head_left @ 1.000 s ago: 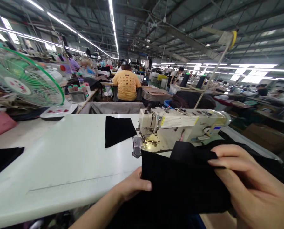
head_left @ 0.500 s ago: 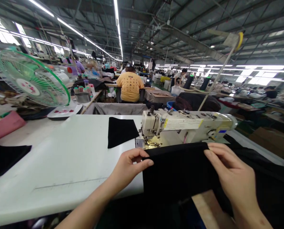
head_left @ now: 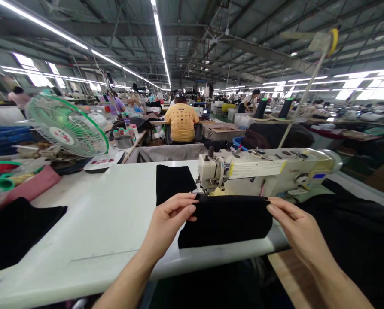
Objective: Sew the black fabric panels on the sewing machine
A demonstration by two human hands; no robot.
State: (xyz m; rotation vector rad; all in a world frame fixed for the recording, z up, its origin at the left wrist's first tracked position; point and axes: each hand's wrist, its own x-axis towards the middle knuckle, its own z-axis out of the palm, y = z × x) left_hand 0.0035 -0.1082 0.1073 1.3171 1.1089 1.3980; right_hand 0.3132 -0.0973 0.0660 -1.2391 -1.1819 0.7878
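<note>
L hand (head_left: pixel 166 224) & R hand (head_left: pixel 297 227) are pinching blk cloth (head_left: pixel 227 221) by top corners, near side of sewing machine (head_left: pixel 290 164) — edge's running straighter than 1 sec ago, prob. sitting squarer.

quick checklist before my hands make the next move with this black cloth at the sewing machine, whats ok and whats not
1. Left hand pinching the held black cloth at its upper left: ok
2. Right hand pinching its upper right: ok
3. Top edge roughly straight between the hands: ok
4. Tabletop left of the sewing machine free of other fabric: not ok, another black piece lies there
5. Needle position: cannot tell, too small and partly hidden
</note>
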